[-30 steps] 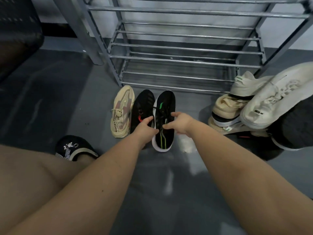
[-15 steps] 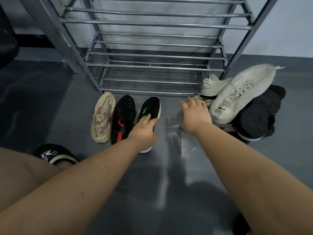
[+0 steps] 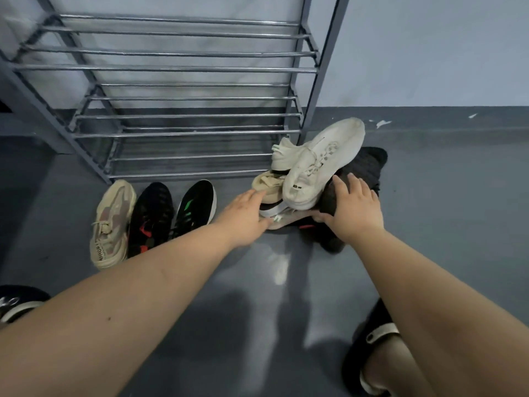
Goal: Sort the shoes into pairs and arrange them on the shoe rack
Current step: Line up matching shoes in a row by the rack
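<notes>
— Shoes in a heap by the right foot of the shoe rack, and three more lined up on the floor in front of it. Why the row?

— My guess is that it's a holding line. The tan shoe, the black shoe with red marks and the black shoe with green marks lie side by side, toes toward the rack, none matching its neighbour. Each seems to be waiting for its partner.

— And nothing is on the rack itself?

— Not on any bar I can see. So pairing is far from done.

— Both hands are at the heap, then?

— Yes. The left hand reaches to its near edge, fingers fairly straight, touching a tan shoe low in the pile; it grips nothing that I can make out. The right hand lies spread over a dark knitted shoe, thumb tucked under toward the bottom of the pile. It looks more like pressing and steadying than a firm hold.

— Why steady it?

— The big white sneaker leans across the top, tilted, with another pale one behind it. Pulling anything from below could tip them, I'd think.

— Which would you pull out?

— The tan one, probably; its likely match is already in the row.
</notes>
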{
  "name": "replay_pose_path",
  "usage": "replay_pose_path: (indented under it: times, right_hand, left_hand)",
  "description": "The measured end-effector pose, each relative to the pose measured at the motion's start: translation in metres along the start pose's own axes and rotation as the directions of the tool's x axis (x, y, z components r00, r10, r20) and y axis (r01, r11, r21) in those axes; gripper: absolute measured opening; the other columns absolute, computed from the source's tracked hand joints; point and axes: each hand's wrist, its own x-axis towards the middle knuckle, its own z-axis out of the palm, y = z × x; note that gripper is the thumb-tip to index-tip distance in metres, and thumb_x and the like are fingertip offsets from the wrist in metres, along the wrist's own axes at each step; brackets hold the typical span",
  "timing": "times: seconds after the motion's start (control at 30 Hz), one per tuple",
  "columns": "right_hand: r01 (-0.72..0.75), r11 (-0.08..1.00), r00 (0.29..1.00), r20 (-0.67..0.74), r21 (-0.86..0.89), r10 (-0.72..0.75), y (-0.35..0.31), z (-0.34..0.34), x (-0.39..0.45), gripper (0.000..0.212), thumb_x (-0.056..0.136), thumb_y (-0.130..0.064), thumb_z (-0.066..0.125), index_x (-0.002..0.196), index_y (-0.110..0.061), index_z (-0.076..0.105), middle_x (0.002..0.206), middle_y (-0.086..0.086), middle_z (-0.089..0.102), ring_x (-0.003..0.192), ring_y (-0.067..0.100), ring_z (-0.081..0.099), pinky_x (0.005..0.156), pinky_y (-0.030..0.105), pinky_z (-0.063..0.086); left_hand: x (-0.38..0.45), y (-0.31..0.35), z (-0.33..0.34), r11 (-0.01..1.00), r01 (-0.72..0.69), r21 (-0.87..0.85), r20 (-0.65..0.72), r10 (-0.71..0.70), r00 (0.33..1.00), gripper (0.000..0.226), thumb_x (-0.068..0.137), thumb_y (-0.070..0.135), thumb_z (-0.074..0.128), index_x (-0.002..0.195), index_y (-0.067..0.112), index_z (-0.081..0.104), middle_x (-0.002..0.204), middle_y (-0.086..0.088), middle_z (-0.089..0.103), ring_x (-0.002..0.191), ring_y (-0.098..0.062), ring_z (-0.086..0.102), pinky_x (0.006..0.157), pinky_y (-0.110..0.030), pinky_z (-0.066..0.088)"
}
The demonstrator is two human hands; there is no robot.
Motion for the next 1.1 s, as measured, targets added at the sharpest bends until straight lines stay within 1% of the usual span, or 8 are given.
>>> replay_pose_path:
  times: [0.2, 0.43, 0.57, 0.67, 0.77, 0.87, 1.0, 1.1]
  right_hand:
    - [-0.071, 0.996, 0.996, 0.055, 0.044, 0.069, 0.016, 0.002, 0.006, 0.089, 0.086, -0.053, 0.057, 0.152, -0.019, 0.009, 0.159, 0.013, 0.008, 0.147, 0.031, 0.009, 0.118, 0.043, 0.015]
    - [-0.094, 0.991, 0.993, 0.084, 0.093, 0.086, 0.001, 0.005, 0.029, 0.089, 0.085, -0.057, 0.056, 0.151, -0.018, 0.012, 0.158, 0.012, 0.011, 0.146, 0.030, 0.012, 0.117, 0.044, 0.017]
    - [-0.120, 0.989, 0.987, 0.122, 0.086, 0.109, -0.008, 0.009, 0.038, 0.096, 0.083, -0.061, 0.054, 0.152, -0.015, 0.006, 0.159, 0.012, 0.007, 0.147, 0.030, 0.008, 0.117, 0.044, 0.015]
    - [-0.146, 0.983, 0.981, 0.147, 0.108, 0.130, -0.015, 0.015, 0.041, 0.104, 0.080, -0.068, 0.052, 0.152, -0.011, 0.003, 0.159, 0.012, 0.006, 0.147, 0.030, 0.008, 0.117, 0.043, 0.013]
    - [-0.182, 0.968, 0.975, 0.157, 0.175, 0.155, -0.023, 0.019, 0.044, 0.109, 0.077, -0.070, 0.054, 0.152, -0.008, 0.005, 0.159, 0.015, 0.006, 0.147, 0.031, 0.007, 0.119, 0.043, 0.012]
    - [-0.211, 0.941, 0.974, 0.143, 0.266, 0.178, -0.025, 0.020, 0.048, 0.111, 0.074, -0.072, 0.056, 0.152, -0.011, 0.007, 0.159, 0.016, 0.007, 0.147, 0.030, 0.005, 0.120, 0.045, 0.009]
    - [-0.179, 0.935, 0.983, 0.090, 0.305, 0.158, -0.024, 0.020, 0.050, 0.111, 0.072, -0.071, 0.058, 0.152, -0.011, 0.011, 0.158, 0.009, 0.018, 0.147, 0.028, 0.008, 0.119, 0.047, 0.005]
    - [-0.121, 0.869, 0.993, 0.068, 0.480, 0.101, -0.026, 0.014, 0.047, 0.101, 0.070, -0.061, 0.069, 0.147, -0.011, 0.025, 0.140, 0.005, 0.047, 0.135, 0.026, 0.036, 0.113, 0.042, 0.029]
  left_hand:
    - [0.031, 0.024, -0.002, 0.999, 0.003, -0.052, -0.001, -0.003, 1.000, 0.067, 0.094, 0.036, 0.051, 0.149, 0.018, 0.018, 0.156, -0.006, 0.024, 0.142, -0.025, 0.025, 0.112, -0.034, 0.024]
    - [0.062, 0.024, -0.005, 0.999, -0.009, -0.052, 0.034, 0.011, 0.999, 0.075, 0.092, 0.043, 0.051, 0.151, 0.016, 0.014, 0.158, -0.007, 0.017, 0.146, -0.024, 0.017, 0.118, -0.034, 0.018]
    - [0.076, 0.016, -0.005, 0.998, 0.006, -0.062, 0.040, -0.004, 0.999, 0.076, 0.091, 0.047, 0.051, 0.151, 0.016, 0.015, 0.158, -0.008, 0.017, 0.146, -0.026, 0.014, 0.117, -0.037, 0.017]
    - [0.090, 0.010, -0.001, 0.996, 0.018, -0.084, 0.034, -0.015, 0.999, 0.070, 0.091, 0.045, 0.051, 0.149, 0.015, 0.025, 0.155, -0.010, 0.025, 0.143, -0.029, 0.021, 0.116, -0.038, 0.021]
    - [0.101, 0.012, 0.008, 0.988, -0.049, -0.147, -0.002, 0.050, 0.999, 0.056, 0.090, 0.041, 0.054, 0.139, 0.017, 0.043, 0.145, -0.009, 0.041, 0.136, -0.028, 0.033, 0.114, -0.036, 0.026]
    - [0.103, 0.015, 0.015, 0.938, -0.070, -0.339, -0.056, 0.054, 0.997, 0.050, 0.090, 0.036, 0.057, 0.135, 0.020, 0.046, 0.138, -0.004, 0.047, 0.132, -0.022, 0.040, 0.108, -0.028, 0.030]
    - [0.100, 0.015, 0.016, 0.789, -0.058, -0.612, -0.042, 0.041, 0.998, 0.045, 0.092, 0.026, 0.057, 0.134, 0.015, 0.043, 0.133, 0.001, 0.051, 0.118, -0.007, 0.046, 0.096, -0.016, 0.032]
    - [0.094, 0.010, 0.009, 0.687, -0.035, -0.726, 0.007, 0.057, 0.998, 0.045, 0.093, 0.018, 0.056, 0.134, 0.008, 0.042, 0.136, -0.006, 0.052, 0.125, -0.013, 0.048, 0.108, -0.028, 0.037]
